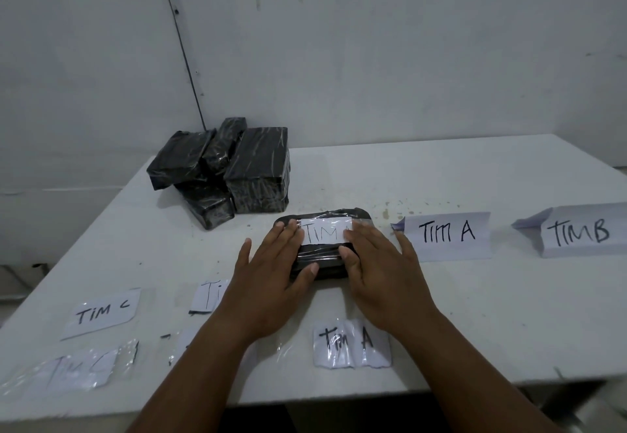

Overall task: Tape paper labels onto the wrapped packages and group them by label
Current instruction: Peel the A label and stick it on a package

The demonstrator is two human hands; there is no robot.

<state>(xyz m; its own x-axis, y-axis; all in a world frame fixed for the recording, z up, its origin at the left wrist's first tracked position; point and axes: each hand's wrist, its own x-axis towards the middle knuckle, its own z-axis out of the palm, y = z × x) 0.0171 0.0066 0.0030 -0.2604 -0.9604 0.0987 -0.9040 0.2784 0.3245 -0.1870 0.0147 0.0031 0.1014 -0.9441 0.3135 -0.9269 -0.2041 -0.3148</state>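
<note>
A black wrapped package (322, 256) lies in the middle of the white table (475, 314). A paper label (324, 232) reading "TIM" lies on its top under clear tape; its last letter is covered. My left hand (271, 273) lies flat on the package's left side, fingers spread. My right hand (380, 263) presses flat on the right end of the label and package. Neither hand grips anything. Loose taped labels lie nearby: "TIM A" (351, 342) in front, "TIM C" (101, 312) at the left, another (207, 295) partly under my left forearm.
A pile of several black wrapped packages (230, 171) sits at the back left. Folded paper signs "TIM A" (448, 234) and "TIM B" (580, 230) stand at the right. A faint taped label (78, 366) lies near the front left edge. A wall stands behind the table.
</note>
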